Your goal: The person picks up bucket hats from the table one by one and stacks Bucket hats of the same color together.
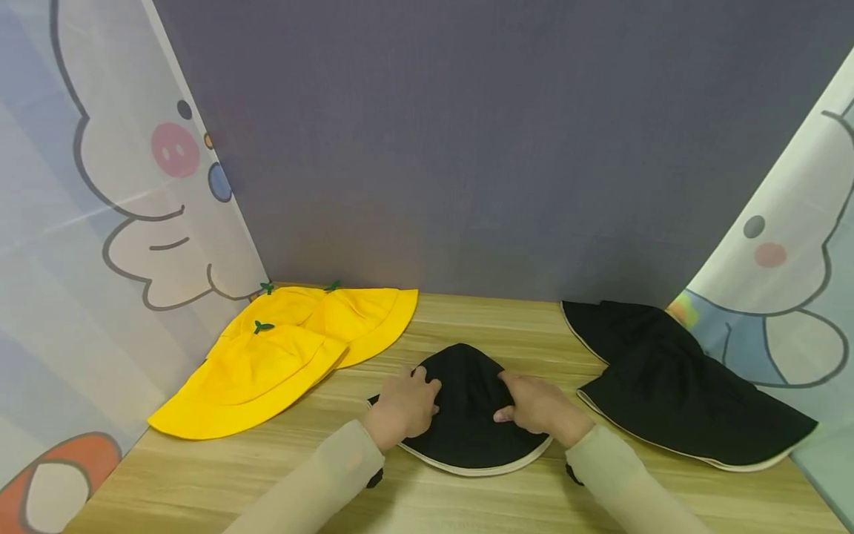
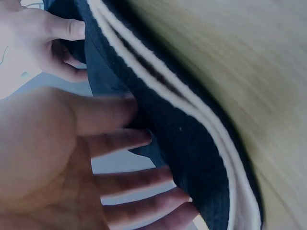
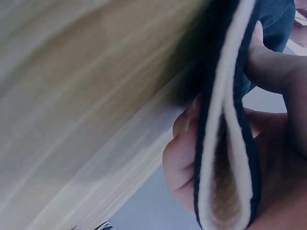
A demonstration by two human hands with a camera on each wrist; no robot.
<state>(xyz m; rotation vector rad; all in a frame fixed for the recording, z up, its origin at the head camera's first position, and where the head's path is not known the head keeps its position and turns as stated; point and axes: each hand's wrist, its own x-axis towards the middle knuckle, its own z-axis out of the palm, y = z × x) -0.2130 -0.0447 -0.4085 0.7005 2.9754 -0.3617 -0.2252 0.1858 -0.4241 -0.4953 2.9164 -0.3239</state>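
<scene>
A black bucket hat [image 1: 467,441] with a cream-edged brim lies folded flat on the table in front of me. My left hand [image 1: 403,404] is at the hat's left side, and the left wrist view shows its fingers [image 2: 139,184] fairly straight and spread against the dark cloth. On the opposite side my right hand [image 1: 539,404] grips the hat. In the right wrist view its thumb [image 3: 268,67] lies on the near face, while curled fingers [image 3: 180,163] come round the other side of the folded brim [image 3: 225,110].
Several yellow hats [image 1: 267,378] with green sprout tips overlap at the left of the wooden table [image 1: 220,482]. More black hats [image 1: 680,393] lie overlapped at the right. A grey panel [image 1: 454,148] stands behind, with cartoon-printed sheets [image 1: 133,259] at the sides.
</scene>
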